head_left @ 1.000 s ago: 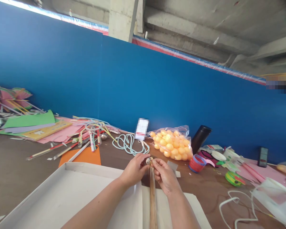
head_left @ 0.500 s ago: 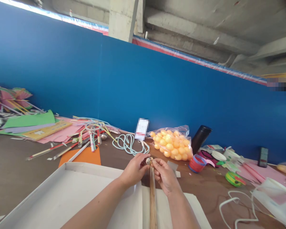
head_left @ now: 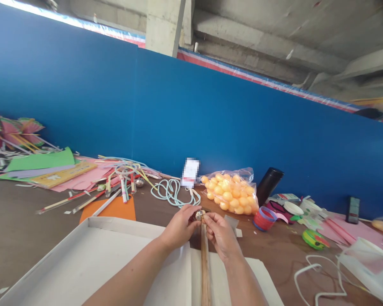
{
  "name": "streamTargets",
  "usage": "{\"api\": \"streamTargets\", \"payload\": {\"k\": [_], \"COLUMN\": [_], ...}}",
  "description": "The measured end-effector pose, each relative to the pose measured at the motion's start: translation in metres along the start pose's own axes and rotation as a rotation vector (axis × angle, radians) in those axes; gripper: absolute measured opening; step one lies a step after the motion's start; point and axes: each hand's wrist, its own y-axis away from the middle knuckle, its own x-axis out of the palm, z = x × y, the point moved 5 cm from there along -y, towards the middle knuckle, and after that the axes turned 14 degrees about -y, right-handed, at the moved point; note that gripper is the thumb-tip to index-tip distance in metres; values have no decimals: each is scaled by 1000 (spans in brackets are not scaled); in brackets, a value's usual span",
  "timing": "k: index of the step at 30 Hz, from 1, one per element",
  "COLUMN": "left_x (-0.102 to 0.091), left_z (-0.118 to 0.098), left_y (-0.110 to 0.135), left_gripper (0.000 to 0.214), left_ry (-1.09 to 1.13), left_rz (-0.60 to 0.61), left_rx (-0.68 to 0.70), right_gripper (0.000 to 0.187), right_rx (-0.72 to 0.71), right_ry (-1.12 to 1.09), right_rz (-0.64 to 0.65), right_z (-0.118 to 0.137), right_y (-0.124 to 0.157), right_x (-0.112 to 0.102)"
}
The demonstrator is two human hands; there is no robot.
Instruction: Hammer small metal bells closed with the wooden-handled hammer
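My left hand [head_left: 179, 227] is closed around a small shiny metal ball [head_left: 198, 215], holding it between thumb and fingers. Pinched together at the ball's right side are the fingers of my right hand [head_left: 221, 233]; they grip something tiny and gold-coloured that I cannot make out. Just below both hands, a wooden stick [head_left: 205, 267] runs toward me, its far end close to the ball. Under the stick lies a cream sheet [head_left: 252, 276], and left of it a white shallow box lid [head_left: 130, 263] sits beneath my left forearm.
Behind my hands are a bag of orange balls [head_left: 231, 193], a coiled pale-blue cord [head_left: 169, 193] and a black bottle [head_left: 270, 186]. Coloured paper [head_left: 41, 160] and sticks spread leftward. A red tape roll [head_left: 264, 219], green tape measure [head_left: 314, 239] and white cable [head_left: 328, 294] lie right.
Both hands stay at the metal ball in nearly the same pose. The view has shifted very slightly.
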Motion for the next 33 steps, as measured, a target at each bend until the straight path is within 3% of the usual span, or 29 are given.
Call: {"api": "streamTargets", "payload": {"k": [16,23,25,28,30,33], "left_x": [-2,6,6,3,1,0], "left_z": [-2,14,21,32,39,48], "left_y": [0,-2,-2,-4,-4,-4], "left_gripper": [44,43,42,41,41,42], "left_ry": [-20,160,187,192,172,178], "left_rz": [21,-22,-43,-94,-137,-185], "left_rx": [8,-178,-232,-291,-336,-383], "right_gripper": [30,35,37,33,30,31], "right_rx": [-40,-64,-150,-299,-181,-87], "right_ry": [114,151,303,814,1124,1312], "right_rz": [20,-8,-74,-206,-213,-121], "right_z": [-4,2,10,21,13,-2], "right_y": [-3,-3,-2,4,6,6], "right_x": [-2,0,-7,-18,-24,-26]}}
